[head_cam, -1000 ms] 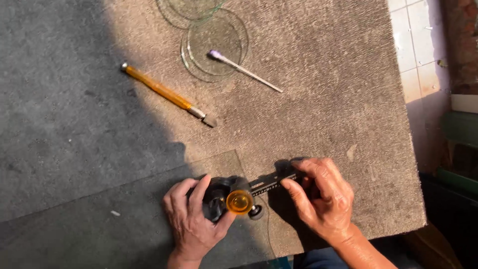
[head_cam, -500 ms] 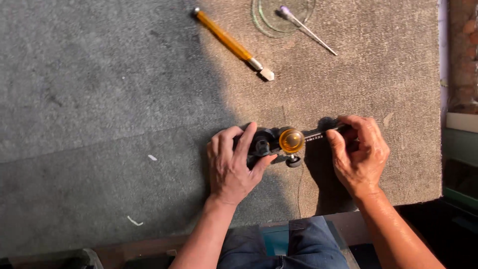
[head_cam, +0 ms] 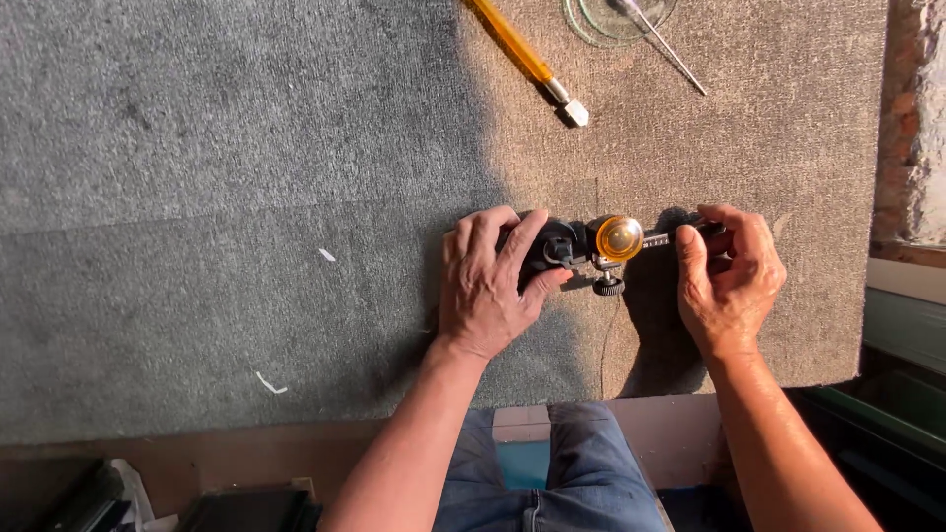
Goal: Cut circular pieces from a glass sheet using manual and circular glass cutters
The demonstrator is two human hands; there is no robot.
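A black circle-cutting tool with a round amber knob (head_cam: 619, 237) rests on a clear glass sheet (head_cam: 296, 296) that lies on the grey carpeted table (head_cam: 197, 118). My left hand (head_cam: 490, 281) presses down on the tool's black base. My right hand (head_cam: 729, 276) pinches the far end of the tool's thin bar. A faint curved score line runs down the glass below the knob.
A yellow-handled glass cutter (head_cam: 527, 57) lies at the top. Next to it, round glass discs (head_cam: 616, 18) sit under a thin metal rod (head_cam: 665, 41). The table ends at the right by a brick wall and at the bottom by my knees.
The view has shifted, so the tool and both hands now sit further right and higher in frame. My hands keep the same hold on the cutter.
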